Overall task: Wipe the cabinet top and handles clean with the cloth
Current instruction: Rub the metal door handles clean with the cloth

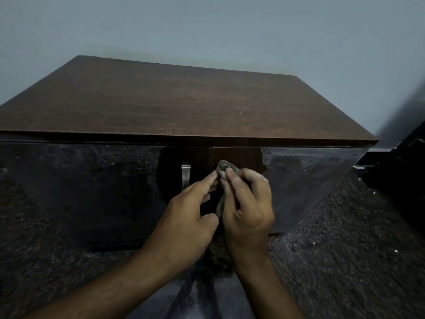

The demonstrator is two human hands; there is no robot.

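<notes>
Grey cloth (224,168) pinched by both hands' fingers (232,180); left handle (185,178) beside.

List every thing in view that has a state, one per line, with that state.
cabinet doors: both closed
left handle: bare, untouched
right handle: hidden behind the cloth
cloth: bunched, tail hanging down
left hand: fingertips pinching the cloth
right hand: gripping the cloth
cabinet top: bare, faint specks

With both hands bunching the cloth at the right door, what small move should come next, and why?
Probably rub the cloth down the right door's handle, which it hides. The right hand and left hand pinch it there, while the left handle is bare and untouched.
</notes>
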